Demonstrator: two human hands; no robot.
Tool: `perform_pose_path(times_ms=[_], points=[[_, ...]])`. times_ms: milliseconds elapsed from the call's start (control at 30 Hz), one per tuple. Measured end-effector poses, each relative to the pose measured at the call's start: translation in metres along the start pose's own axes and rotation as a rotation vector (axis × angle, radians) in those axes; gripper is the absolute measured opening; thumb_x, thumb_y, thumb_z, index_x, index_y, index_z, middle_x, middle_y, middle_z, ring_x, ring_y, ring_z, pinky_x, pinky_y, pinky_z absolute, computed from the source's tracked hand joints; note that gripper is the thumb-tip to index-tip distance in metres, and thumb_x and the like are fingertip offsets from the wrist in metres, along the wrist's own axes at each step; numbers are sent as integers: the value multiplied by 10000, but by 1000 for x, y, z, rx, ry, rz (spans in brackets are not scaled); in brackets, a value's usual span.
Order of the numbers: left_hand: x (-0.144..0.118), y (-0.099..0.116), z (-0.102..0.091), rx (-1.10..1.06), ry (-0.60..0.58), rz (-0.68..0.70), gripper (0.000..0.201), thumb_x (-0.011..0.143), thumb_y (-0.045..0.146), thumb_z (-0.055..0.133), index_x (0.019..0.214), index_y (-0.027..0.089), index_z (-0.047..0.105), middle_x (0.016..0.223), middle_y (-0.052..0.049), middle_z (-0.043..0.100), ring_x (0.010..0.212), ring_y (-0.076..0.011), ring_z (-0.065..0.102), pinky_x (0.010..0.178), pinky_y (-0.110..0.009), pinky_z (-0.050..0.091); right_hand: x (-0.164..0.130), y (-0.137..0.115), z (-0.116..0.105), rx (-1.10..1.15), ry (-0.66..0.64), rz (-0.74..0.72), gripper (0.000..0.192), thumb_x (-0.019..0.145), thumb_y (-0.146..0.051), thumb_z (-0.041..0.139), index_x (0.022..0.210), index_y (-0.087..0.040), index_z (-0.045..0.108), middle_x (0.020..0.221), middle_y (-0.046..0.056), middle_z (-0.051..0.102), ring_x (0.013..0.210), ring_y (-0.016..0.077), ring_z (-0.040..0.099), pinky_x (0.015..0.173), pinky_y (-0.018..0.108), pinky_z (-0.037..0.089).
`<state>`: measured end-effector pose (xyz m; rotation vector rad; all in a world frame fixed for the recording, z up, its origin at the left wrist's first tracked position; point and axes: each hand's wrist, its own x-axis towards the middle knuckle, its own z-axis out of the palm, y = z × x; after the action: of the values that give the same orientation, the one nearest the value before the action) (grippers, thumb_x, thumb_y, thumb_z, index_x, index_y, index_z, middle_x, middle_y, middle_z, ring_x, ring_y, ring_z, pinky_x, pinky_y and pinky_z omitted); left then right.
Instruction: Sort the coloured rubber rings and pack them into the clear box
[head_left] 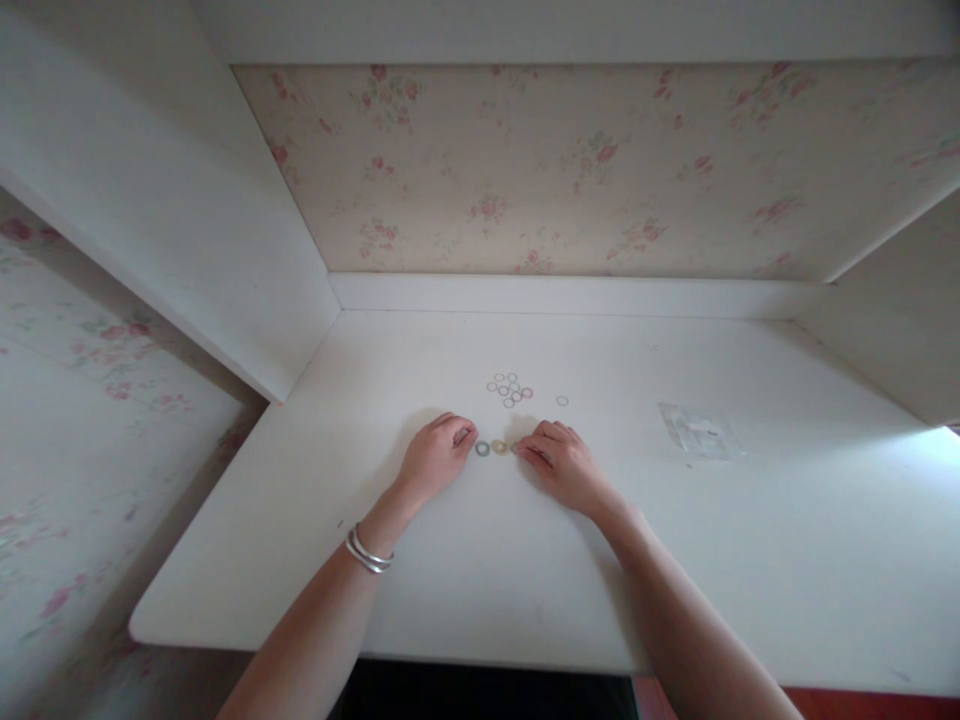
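At the middle of the white table point(750, 560), both hands rest knuckles-up with fingers curled, a short gap between them. Left hand point(437, 455) sits just left of a small grey ring point(482, 449), fingertips curled down onto the tabletop close beside it; cannot tell whether anything is pinched under them. Right hand point(564, 462) sits to the right, fingertips at or touching a small dark ring that is mostly hidden by them; contact looks likely but grip is unclear. Between the two hands, a small yellow-tan ring point(499, 447) lies flat just beside the grey one, the rings forming a short row. Two thin silver bangles point(367, 552) circle the left wrist; both forearms are bare. Farther back, near but apart from the hands, a loose cluster of small thin rings point(509, 389), pale grey with a couple reddish, lies flat on the table; one single pale ring point(562, 401) lies alone just right of that cluster. Well off to the right, a small clear plastic packet point(699, 431) lies flat. Behind the table, a white ledge point(570, 296) runs under floral-patterned wallpaper point(570, 170), with white side panels left and right.
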<state>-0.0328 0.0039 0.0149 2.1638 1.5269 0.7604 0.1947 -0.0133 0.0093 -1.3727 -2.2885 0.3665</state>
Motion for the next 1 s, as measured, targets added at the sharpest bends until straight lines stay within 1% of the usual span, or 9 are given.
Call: perform_pose_path(times_ms=[133, 200, 267, 400, 567, 667, 767, 900, 1000], points=[[-1, 1, -1, 1, 3, 8, 146, 879, 257, 509, 853, 207, 643, 821, -14, 639, 726, -131, 568, 675, -242, 428, -1, 0, 1, -12, -25, -7, 206, 918, -270, 481, 892, -248, 684, 838, 25, 610, 833, 161, 533, 769, 289, 380], [-1, 1, 0, 7, 1, 4, 148, 881, 258, 506, 856, 205, 642, 826, -15, 640, 726, -132, 568, 675, -244, 428, -1, 1, 1, 4, -15, -6, 195, 911, -281, 499, 884, -252, 690, 827, 22, 609, 822, 161, 533, 763, 287, 384], [-1, 0, 0, 6, 0, -1, 152, 881, 257, 503, 855, 203, 643, 831, -18, 641, 724, -132, 568, 675, -244, 429, -1, 3, 0, 49, 42, 13, 193, 906, -292, 509, 874, -244, 694, 815, 25, 608, 809, 162, 534, 755, 285, 391], [0, -3, 1, -21, 2, -3, 157, 877, 256, 504, 856, 202, 650, 830, -16, 641, 728, -131, 568, 682, -244, 437, -1, 6, -5, 145, 200, 81, 217, 903, -295, 497, 845, -214, 690, 805, 42, 602, 794, 165, 543, 749, 282, 410], [6, -6, 3, -42, 25, -39, 175, 870, 274, 505, 844, 195, 658, 761, -7, 620, 664, -126, 546, 634, -240, 424, 1, 8, -3, 171, 291, 203, 220, 891, -293, 480, 861, -220, 686, 793, 31, 591, 717, 148, 544, 680, 263, 408], [17, -2, 9, -33, 20, -33, 174, 870, 279, 506, 866, 195, 658, 764, -6, 625, 664, -125, 552, 635, -238, 428, 4, 12, 5, 193, 312, 287, 234, 881, -303, 471, 854, -228, 691, 803, 23, 596, 675, 136, 544, 649, 258, 403], [35, 5, 19, 18, -1, -24, 172, 861, 282, 527, 937, 192, 653, 799, -18, 639, 704, -137, 575, 682, -251, 445, 8, 19, 10, 216, 341, 349, 236, 862, -312, 484, 835, -228, 702, 786, 20, 592, 674, 135, 549, 647, 258, 403], [61, 11, 28, 155, -4, -70, 195, 857, 270, 537, 1002, 193, 642, 952, -55, 658, 803, -164, 604, 741, -274, 452, 9, 24, 12, 252, 377, 368, 235, 854, -312, 492, 845, -220, 709, 776, 21, 586, 692, 136, 549, 661, 256, 407], [73, 13, 33, 250, -9, -74, 202, 876, 288, 513, 1015, 204, 632, 1024, -64, 647, 845, -171, 610, 739, -274, 450, 9, 24, 11, 273, 372, 363, 244, 859, -327, 490, 855, -218, 708, 793, 26, 593, 682, 132, 547, 653, 254, 406]])
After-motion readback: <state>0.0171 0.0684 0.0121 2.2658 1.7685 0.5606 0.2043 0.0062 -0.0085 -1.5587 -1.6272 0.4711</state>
